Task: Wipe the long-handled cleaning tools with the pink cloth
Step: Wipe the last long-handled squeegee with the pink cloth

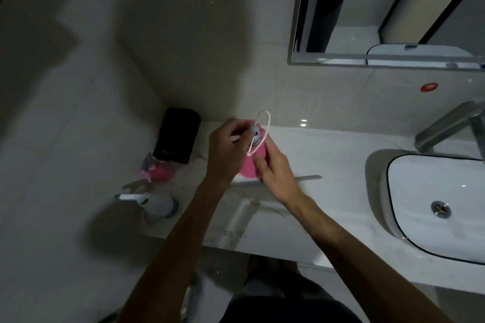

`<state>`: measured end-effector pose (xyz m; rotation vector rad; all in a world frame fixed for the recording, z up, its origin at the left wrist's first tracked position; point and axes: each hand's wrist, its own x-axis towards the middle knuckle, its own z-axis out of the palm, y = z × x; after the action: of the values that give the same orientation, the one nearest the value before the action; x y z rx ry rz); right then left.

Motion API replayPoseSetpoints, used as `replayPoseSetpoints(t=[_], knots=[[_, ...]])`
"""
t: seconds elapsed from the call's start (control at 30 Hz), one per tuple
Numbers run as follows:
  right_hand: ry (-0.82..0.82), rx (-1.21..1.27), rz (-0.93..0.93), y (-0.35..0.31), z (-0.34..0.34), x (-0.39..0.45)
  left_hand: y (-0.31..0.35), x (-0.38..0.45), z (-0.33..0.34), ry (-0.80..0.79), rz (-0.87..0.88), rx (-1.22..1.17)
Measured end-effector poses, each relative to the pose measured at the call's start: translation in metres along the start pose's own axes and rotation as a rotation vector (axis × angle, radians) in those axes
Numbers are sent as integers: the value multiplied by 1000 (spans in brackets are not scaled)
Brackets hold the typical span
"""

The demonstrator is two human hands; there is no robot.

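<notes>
My left hand [227, 149] grips the blue-grey top end of a long-handled tool [255, 134], which points up at the camera; a white hanging loop [262, 128] dangles from it. My right hand [275, 173] holds the pink cloth [250, 165] wrapped round the handle just below that end. The rest of this tool is hidden under the hands. A second tool's grey handle [307, 178] lies flat on the white marble counter [328, 165] beneath my right hand.
A black box [178, 135] stands in the counter's back left corner, with a pink-and-grey item [157, 170] in front of it. A white spray bottle [154, 203] stands at the left edge. A white basin [433, 204], a tap [446, 126] and a mirror [388, 10] are at right.
</notes>
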<state>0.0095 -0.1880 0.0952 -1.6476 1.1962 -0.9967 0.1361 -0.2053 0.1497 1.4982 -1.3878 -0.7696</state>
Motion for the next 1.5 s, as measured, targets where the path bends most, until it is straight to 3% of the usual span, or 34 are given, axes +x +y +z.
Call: replayPoseSetpoints(t=[0.4,0.83,1.2,1.37,1.5], knots=[[262,-9,-59,-2,-4,21,-16,3,9,38,2,-100],[208,-6,141,30,22,22,-30,15,-6,-108,-54,-85],[278,-19,63,29,19,41,-55,23,6,-101,-93,-264],[200,-79,203,77,30,39,-81,34,18,-108,-144,-228],[204,-81,215,77,35,41,-104,35,27,-205,-113,-15]])
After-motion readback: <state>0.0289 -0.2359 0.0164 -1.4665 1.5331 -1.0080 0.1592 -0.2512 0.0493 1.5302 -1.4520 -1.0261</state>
